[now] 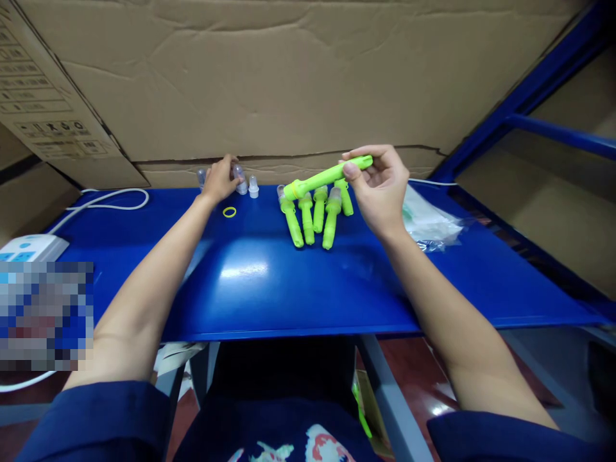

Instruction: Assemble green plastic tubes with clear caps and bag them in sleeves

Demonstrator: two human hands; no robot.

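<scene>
My right hand (380, 186) is closed on a bright green plastic tube (322, 178), held level above the blue table (298, 282). Under it, several more green tubes (315, 215) lie side by side on the table. My left hand (220, 179) reaches to the table's back edge, its fingers pinched on a small clear cap (239, 174). Two more clear caps (253, 187) stand beside it, and another clear cap (201, 176) stands just left of the hand. A yellow rubber ring (230, 212) lies on the table just in front of my left hand.
Cardboard sheets (289, 83) wall off the back. A clear plastic bag (428, 224) lies at the right. A white power strip (31, 247) and its white cable (110, 202) sit at the left. A blue metal frame (529, 90) rises at the right.
</scene>
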